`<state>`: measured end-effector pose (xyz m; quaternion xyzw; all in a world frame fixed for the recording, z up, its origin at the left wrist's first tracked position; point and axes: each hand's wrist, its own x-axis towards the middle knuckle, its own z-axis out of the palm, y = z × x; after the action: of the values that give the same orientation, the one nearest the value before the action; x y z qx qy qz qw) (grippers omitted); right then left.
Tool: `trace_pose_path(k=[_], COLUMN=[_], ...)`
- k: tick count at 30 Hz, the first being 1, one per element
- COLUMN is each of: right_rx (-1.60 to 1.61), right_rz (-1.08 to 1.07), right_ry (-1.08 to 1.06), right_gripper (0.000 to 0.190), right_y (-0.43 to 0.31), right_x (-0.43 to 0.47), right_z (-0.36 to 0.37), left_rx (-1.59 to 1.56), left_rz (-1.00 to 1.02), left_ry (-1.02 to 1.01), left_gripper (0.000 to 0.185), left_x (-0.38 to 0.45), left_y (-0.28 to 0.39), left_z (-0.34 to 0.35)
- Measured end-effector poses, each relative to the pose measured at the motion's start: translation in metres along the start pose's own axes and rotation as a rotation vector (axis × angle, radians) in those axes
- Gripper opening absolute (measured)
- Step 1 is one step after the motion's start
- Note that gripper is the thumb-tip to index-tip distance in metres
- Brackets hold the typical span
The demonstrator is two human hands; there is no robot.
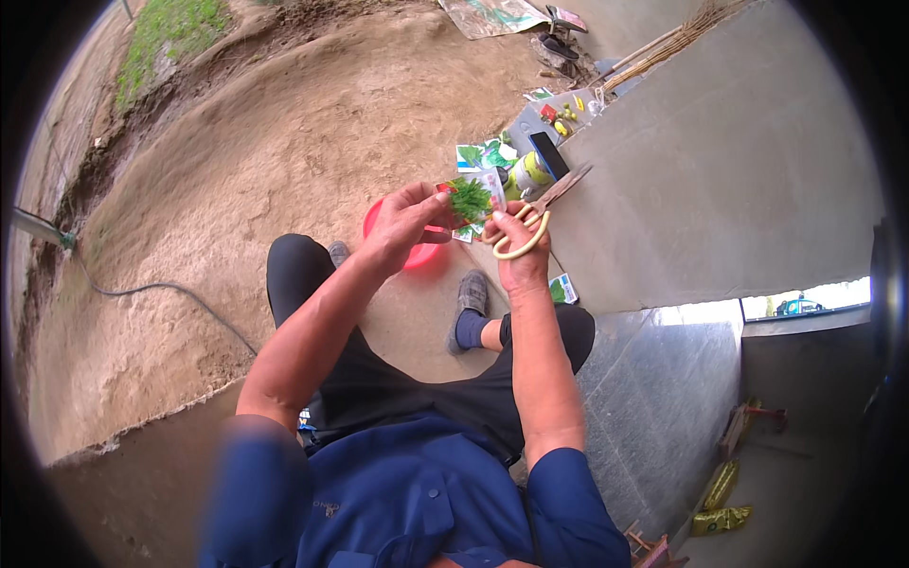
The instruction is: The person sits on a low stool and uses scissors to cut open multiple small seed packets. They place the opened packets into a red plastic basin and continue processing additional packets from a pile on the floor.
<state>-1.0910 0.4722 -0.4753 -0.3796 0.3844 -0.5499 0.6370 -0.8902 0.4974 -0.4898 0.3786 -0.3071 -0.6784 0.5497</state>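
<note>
My left hand pinches the left edge of a seed packet with a green leafy plant pictured on it. At its other edge, the fingertips of my right hand meet the packet. That same hand holds scissors with cream handles and rusty-looking blades, which point up and right, away from the packet. Below my left hand stands a red plastic basin, partly hidden by the hand and forearm. I cannot tell whether the packet is cut.
More packets lie beyond my hands, and another packet is by my right knee. A dark phone leans by a yellow-green container. A twig broom lies along the concrete surface. A cable crosses the dirt at left.
</note>
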Motion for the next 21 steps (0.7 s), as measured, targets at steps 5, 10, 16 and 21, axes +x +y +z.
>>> trace_pose_path(k=[5, 10, 16, 21], right_rx=[-0.203, -0.318, -0.555, -0.575], right_rz=[0.038, -0.177, -0.187, -0.31], right_ry=[-0.068, -0.045, -0.097, 0.068], right_gripper=[0.016, 0.032, 0.026, 0.023], right_y=[0.02, 0.03, 0.015, 0.003], right_x=[-0.017, -0.014, -0.009, -0.011], right_z=[-0.008, -0.02, 0.0, 0.0], left_rx=[0.415, 1.352, 1.319, 0.77], left_rz=[0.233, 0.59, 0.567, 0.457], left_ry=[-0.027, -0.336, -0.473, 0.136], left_gripper=[0.024, 0.015, 0.016, 0.018], left_x=[0.016, 0.025, 0.03, 0.025], left_y=[0.023, 0.073, 0.074, 0.046], left_z=[-0.015, 0.0, 0.015, 0.019])
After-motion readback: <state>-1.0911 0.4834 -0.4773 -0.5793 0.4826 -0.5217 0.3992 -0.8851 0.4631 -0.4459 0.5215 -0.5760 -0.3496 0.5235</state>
